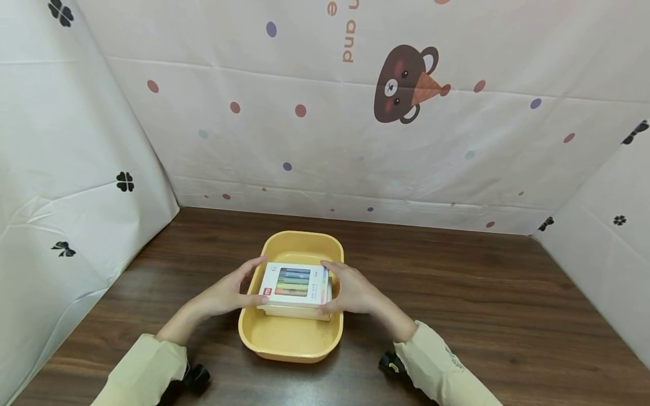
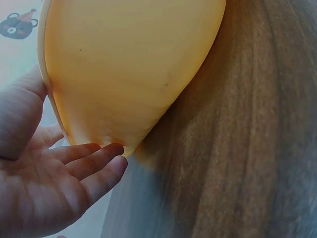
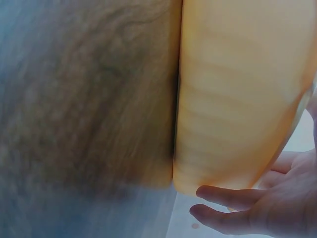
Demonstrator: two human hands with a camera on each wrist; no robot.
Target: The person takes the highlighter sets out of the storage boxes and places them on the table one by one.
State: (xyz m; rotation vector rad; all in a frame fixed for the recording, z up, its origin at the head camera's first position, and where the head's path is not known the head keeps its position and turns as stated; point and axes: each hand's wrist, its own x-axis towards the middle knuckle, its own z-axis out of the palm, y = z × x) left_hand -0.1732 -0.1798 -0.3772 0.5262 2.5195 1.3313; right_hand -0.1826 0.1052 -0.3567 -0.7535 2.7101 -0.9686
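A white box (image 1: 293, 283) with a window onto a row of coloured sticks lies flat in a yellow plastic basin (image 1: 299, 341). Beneath it, the edge of another pale box (image 1: 297, 312) shows. My left hand (image 1: 231, 292) holds the white box at its left side, thumb on the near corner and a finger by the far corner. On the right side, my right hand (image 1: 355, 290) holds it between thumb and index finger. Both wrist views show the other fingers outside the basin wall (image 2: 133, 69), loosely extended.
The basin stands on a dark wood table (image 1: 447, 304). A white printed sheet (image 1: 325, 141) rises behind the table, with more sheeting at the left and right sides. Black wrist devices (image 1: 197, 378) sit below both sleeves.
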